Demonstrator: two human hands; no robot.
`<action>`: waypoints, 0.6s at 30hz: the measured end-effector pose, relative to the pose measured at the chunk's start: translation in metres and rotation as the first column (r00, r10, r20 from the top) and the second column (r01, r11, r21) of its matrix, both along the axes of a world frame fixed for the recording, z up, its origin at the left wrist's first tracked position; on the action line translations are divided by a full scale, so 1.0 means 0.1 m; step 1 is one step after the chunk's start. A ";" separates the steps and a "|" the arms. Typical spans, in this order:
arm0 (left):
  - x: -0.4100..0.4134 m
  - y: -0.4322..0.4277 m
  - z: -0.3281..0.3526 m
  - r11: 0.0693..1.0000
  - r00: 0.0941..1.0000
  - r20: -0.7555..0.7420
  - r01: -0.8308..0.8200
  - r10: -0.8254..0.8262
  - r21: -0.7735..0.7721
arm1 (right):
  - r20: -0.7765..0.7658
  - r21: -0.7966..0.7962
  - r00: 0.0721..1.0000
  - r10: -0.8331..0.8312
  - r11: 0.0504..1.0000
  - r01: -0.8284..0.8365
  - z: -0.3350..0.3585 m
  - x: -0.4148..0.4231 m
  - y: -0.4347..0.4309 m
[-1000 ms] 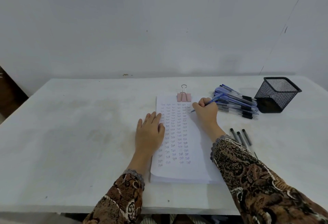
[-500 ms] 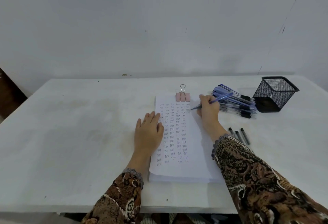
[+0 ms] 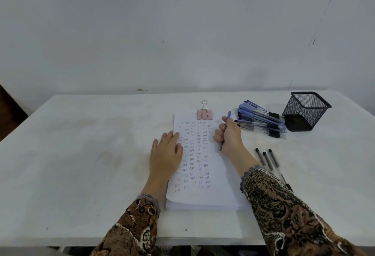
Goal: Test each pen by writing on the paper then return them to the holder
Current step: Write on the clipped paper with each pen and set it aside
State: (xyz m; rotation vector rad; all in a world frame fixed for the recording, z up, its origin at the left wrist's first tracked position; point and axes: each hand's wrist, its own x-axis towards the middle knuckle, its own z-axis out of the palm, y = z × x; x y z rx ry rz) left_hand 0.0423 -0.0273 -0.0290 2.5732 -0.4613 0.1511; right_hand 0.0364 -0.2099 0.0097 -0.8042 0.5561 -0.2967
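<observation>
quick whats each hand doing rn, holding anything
Left hand: open, flat on the paper.
Right hand: closed round a pen.

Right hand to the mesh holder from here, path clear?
Probably yes. The right hand, gripping a pen, sits left of the holder; only the low pen pile lies between, and the holder's top is open.

The left hand (image 3: pixel 166 154) lies flat, palm down, with its fingers straight, close together and pointing away from the body. The right hand (image 3: pixel 230 134) is curled into a loose fist round a pen (image 3: pixel 228 115), knuckles turned left. Both forearms reach forward, roughly parallel, with the wrists bare.
</observation>
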 end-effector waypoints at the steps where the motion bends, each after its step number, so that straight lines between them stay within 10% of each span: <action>1: 0.00 0.00 0.01 1.000 1.000 -0.006 0.001 -0.001 0.001 | -0.028 -0.031 1.000 0.002 1.000 -0.003 0.00 -0.01 0.02; 8: -0.01 0.01 0.03 1.000 0.999 -0.045 0.011 -0.010 0.017 | -0.217 -0.399 0.973 0.083 0.902 -0.166 0.31 -0.16 -0.09; 14: -0.02 0.01 0.04 1.000 0.999 -0.044 0.011 -0.010 0.029 | -0.479 -0.876 0.850 -0.221 0.175 -0.449 0.65 -0.68 -0.71; 18: -0.02 0.00 0.06 0.999 0.999 -0.050 0.007 -0.005 0.031 | -0.618 -0.761 0.701 -0.356 0.050 -0.646 0.56 -1.02 -1.00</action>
